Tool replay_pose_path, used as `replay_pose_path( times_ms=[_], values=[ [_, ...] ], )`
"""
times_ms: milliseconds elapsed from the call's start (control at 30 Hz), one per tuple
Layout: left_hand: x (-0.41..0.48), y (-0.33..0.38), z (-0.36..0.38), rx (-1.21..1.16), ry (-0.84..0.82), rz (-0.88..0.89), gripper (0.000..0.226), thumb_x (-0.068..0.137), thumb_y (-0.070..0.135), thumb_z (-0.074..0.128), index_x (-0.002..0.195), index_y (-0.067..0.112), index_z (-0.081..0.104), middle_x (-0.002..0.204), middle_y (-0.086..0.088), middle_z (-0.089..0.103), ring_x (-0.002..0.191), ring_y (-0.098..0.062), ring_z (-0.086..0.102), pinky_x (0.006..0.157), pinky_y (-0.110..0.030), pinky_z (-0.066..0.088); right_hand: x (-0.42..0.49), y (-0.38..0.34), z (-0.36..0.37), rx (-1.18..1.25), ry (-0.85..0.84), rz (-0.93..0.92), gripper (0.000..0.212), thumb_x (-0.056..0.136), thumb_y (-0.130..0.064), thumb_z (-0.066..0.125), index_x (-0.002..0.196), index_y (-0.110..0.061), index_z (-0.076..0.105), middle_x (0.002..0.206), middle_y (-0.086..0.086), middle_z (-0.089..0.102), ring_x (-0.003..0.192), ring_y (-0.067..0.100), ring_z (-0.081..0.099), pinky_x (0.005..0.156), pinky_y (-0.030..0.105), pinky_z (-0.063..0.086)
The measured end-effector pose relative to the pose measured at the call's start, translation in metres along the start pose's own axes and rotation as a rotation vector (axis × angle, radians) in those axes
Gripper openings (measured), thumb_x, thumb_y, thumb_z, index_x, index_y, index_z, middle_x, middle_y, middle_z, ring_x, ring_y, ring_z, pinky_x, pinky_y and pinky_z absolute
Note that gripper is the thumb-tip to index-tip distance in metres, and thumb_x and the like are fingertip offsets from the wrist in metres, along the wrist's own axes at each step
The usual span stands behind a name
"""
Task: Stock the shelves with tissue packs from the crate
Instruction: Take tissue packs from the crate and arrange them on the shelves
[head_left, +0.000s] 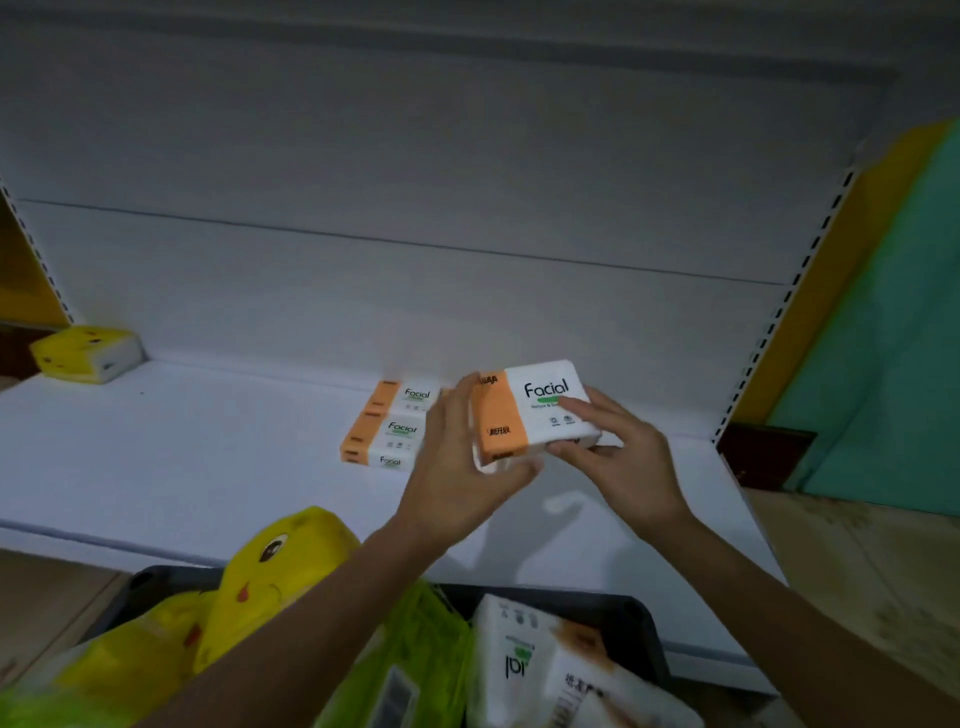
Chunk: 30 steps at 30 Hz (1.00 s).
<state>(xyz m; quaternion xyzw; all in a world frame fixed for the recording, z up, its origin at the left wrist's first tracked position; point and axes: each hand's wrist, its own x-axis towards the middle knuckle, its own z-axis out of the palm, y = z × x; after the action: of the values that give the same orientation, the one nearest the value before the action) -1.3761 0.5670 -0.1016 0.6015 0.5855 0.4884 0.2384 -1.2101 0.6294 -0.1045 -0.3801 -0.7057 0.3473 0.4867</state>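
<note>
**A:** Where is the pack being stocked?

**B:** The orange-and-white plastic-wrapped tissue pack printed "Facial" is held just to the right of the stack of matching orange-and-white packs. It tilts a little above the board, and I cannot tell whether its far edge touches.

**A:** And the hands?

**B:** Both grip it. The left hand cups the orange end nearest the stack, with its thumb under the front edge. The right hand pinches the white end, with a finger on top and the thumb beneath.

**A:** What does the stack sit on?

**B:** On a flat white shelf board, against a plain white back panel with one horizontal seam. Far to the stack's left a yellow wrapped pack lies at the board's back corner.

**A:** What about the room?

**B:** It is dim. Well to the right of the stack a slotted white upright ends the bay. Beyond it are a yellow-and-teal wall and a pale wood-look floor.

**A:** And the crate?

**B:** The dark plastic crate is in front of the stack, below the board's edge. It holds a yellow duck-faced pack, a green pack and a white pack.
</note>
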Motion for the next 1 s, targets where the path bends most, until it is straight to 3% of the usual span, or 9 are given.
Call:
replay_pose_path(
  times_ms=[133, 300, 500, 700, 1000],
  values=[
    [-0.017, -0.022, 0.024, 0.207, -0.135, 0.003, 0.093, 0.072, 0.045, 0.074, 0.141, 0.043, 0.011, 0.142, 0.014, 0.021, 0.119, -0.007, 0.041, 0.092, -0.026, 0.042, 0.02, 0.066, 0.005, -0.128, 0.085, 0.106, 0.045, 0.072, -0.001, 0.076, 0.115, -0.009, 0.065, 0.121, -0.013, 0.051, 0.102, 0.002, 0.052, 0.082, -0.002, 0.039],
    [-0.027, -0.038, 0.033, 0.223, -0.17, -0.078, 0.086, 0.078, 0.05, 0.064, 0.142, 0.041, 0.008, 0.139, 0.017, 0.025, 0.115, -0.003, 0.045, 0.093, -0.029, 0.045, 0.035, 0.135, 0.01, -0.319, 0.033, 0.234, 0.043, 0.074, -0.007, 0.076, 0.116, -0.009, 0.065, 0.124, 0.003, 0.06, 0.11, 0.019, 0.058, 0.098, 0.03, 0.046],
    [-0.023, -0.041, 0.034, 0.236, -0.218, -0.132, 0.08, 0.08, 0.047, 0.063, 0.142, 0.038, 0.013, 0.137, 0.016, 0.028, 0.108, 0.0, 0.049, 0.093, -0.032, 0.048, 0.036, 0.168, 0.02, -0.411, 0.009, 0.368, 0.042, 0.076, -0.017, 0.075, 0.117, -0.016, 0.063, 0.123, 0.004, 0.063, 0.108, 0.022, 0.059, 0.091, 0.032, 0.047],
    [-0.018, -0.046, 0.038, 0.259, -0.219, -0.146, 0.077, 0.082, 0.045, 0.062, 0.143, 0.034, 0.017, 0.141, 0.013, 0.029, 0.108, -0.002, 0.05, 0.092, -0.033, 0.049, 0.042, 0.168, 0.031, -0.617, -0.085, 0.389, 0.062, 0.079, -0.029, 0.072, 0.134, -0.016, 0.046, 0.129, 0.006, 0.057, 0.116, 0.026, 0.054, 0.092, 0.036, 0.044],
    [-0.019, -0.038, 0.034, 0.228, -0.192, -0.134, 0.069, 0.085, 0.039, 0.062, 0.141, 0.032, 0.024, 0.136, 0.013, 0.035, 0.101, 0.001, 0.051, 0.089, -0.028, 0.049, 0.048, 0.152, 0.032, -0.718, -0.171, 0.4, 0.081, 0.066, -0.038, 0.08, 0.132, -0.016, 0.037, 0.12, 0.009, 0.049, 0.115, 0.03, 0.047, 0.088, 0.048, 0.048]
  ],
)
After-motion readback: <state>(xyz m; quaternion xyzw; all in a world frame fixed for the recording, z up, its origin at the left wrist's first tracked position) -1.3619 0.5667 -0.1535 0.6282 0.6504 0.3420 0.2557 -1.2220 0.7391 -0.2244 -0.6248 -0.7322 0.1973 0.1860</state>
